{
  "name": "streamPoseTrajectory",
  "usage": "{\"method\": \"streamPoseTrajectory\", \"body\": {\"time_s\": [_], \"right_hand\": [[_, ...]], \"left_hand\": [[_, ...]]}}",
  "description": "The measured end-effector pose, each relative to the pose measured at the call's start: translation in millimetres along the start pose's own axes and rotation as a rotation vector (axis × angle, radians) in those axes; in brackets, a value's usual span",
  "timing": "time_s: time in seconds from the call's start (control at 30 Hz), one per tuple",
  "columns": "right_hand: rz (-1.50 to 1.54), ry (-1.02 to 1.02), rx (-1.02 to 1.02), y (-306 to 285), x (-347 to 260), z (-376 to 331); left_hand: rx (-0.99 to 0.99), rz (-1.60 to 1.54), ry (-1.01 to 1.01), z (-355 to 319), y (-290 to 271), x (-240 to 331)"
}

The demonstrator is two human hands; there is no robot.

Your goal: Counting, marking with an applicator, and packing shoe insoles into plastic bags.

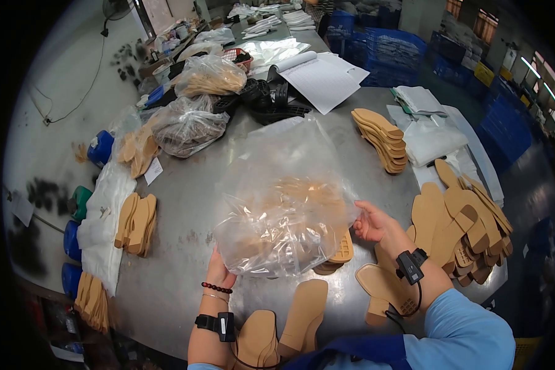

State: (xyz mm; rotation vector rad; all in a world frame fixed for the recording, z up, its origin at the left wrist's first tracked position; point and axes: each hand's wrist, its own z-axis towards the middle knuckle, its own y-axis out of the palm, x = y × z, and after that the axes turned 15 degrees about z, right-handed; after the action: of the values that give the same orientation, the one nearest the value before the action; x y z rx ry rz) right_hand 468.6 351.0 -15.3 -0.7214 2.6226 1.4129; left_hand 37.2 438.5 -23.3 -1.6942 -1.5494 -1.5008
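Observation:
A clear plastic bag [277, 228] lies spread over the middle of the metal table, with tan shoe soles showing blurred through it. My right hand [376, 222] pinches the bag's right edge. At the lower left corner of the bag, my left hand [221, 270] grips the film, its fingers partly hidden by it. A waffle-patterned heel end of a sole [344, 248] sticks out from under the bag's right side. Close to my body lie loose tan soles [305, 308], and another sole [376, 287] sits under my right forearm.
A large heap of tan soles [435, 216] covers the right side. Stacked soles stand at the back right [382, 139] and left [135, 222]. Filled plastic bags [191, 123], black soles [268, 102] and paper sheets [324, 77] occupy the far side. Blue crates [391, 52] stand beyond the table.

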Motion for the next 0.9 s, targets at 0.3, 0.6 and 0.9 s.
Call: {"method": "streamPoseTrajectory", "body": {"time_s": [0.3,0.6,0.9], "right_hand": [[0.510,-0.491,0.087,18.0,47.7,2.2],[0.644,-0.309,-0.113,99.7,66.9,-77.6],[0.200,0.036,-0.322,-75.5,56.2,-33.3]], "left_hand": [[0.060,-0.723,0.142,-28.0,-2.1,-14.9],[0.077,-0.611,0.162,-35.0,-41.9,-8.1],[-0.035,-0.333,-0.137,-29.2,4.9,-44.4]]}}
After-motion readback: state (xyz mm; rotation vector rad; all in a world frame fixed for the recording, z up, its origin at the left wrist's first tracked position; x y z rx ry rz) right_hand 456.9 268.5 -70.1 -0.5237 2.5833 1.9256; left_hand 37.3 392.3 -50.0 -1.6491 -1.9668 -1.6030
